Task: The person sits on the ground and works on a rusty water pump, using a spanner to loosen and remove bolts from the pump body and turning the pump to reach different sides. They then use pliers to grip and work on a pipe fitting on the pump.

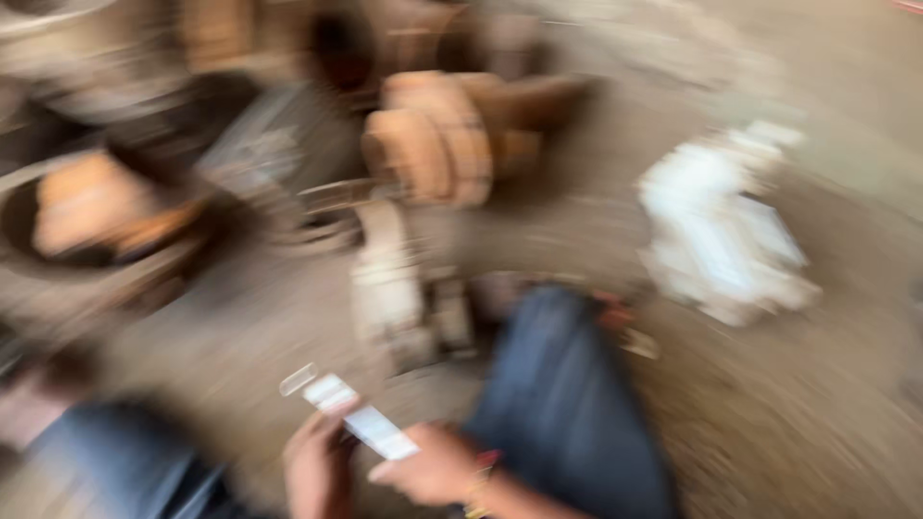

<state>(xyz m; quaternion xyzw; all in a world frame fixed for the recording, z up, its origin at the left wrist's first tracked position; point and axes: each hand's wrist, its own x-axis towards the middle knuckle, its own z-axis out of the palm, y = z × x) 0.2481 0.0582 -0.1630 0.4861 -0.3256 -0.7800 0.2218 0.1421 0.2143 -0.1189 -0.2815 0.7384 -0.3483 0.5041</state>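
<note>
Head view, heavily motion-blurred; fine detail is not recoverable.

Both hands sit low in the frame, close to the body, between two knees in blue trousers [567, 404]. The left hand [317, 471] and right hand [433, 469] meet on a narrow white strip [361, 423], something like a slim packet or slip. It runs diagonally up and to the left from the hands. The right hand's fingers appear closed around its lower end; the left hand's fingers are pinched along the strip just beside that, which reads as steadying it. The upper end, paler or clear, sticks out free above the left hand. Held near the lap like this, the strip stays under the eyes.

Ground: bare, dusty earth [788, 423]. Ahead of the knees, a pale blocky object [389, 288], kind not discernible. Beyond it, a tan, ribbed, rounded mass [442, 144], possibly stacked wood or clay pieces. Far left, a dark round basin [29, 240] holds something orange-brown. Right, well apart from the hands, a crumpled white heap [721, 231] lies on the ground.
</note>
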